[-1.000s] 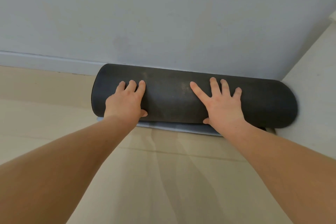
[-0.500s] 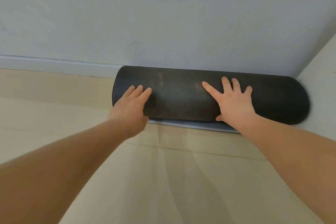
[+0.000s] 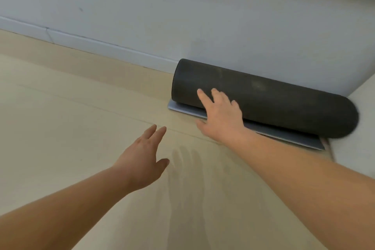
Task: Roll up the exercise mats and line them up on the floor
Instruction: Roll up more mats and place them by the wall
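Observation:
A dark grey rolled-up exercise mat (image 3: 274,97) lies on the floor along the wall, its right end in the corner. A thin pale blue-grey flap (image 3: 182,110) of it sticks out flat underneath the front. My right hand (image 3: 220,116) rests on the roll's left front side with fingers spread and straight. My left hand (image 3: 143,159) hovers over the bare floor, off the mat, fingers straight and loose, holding nothing.
A pale grey wall (image 3: 182,16) with a white skirting board (image 3: 101,45) runs behind the mat. A second wall (image 3: 361,119) closes the corner at right. The beige floor (image 3: 60,128) stretches left and toward me.
My left hand has come off the roll and drawn back over the floor. The right hand slid toward the roll's left end. The view swung left, so the mat sits further right.

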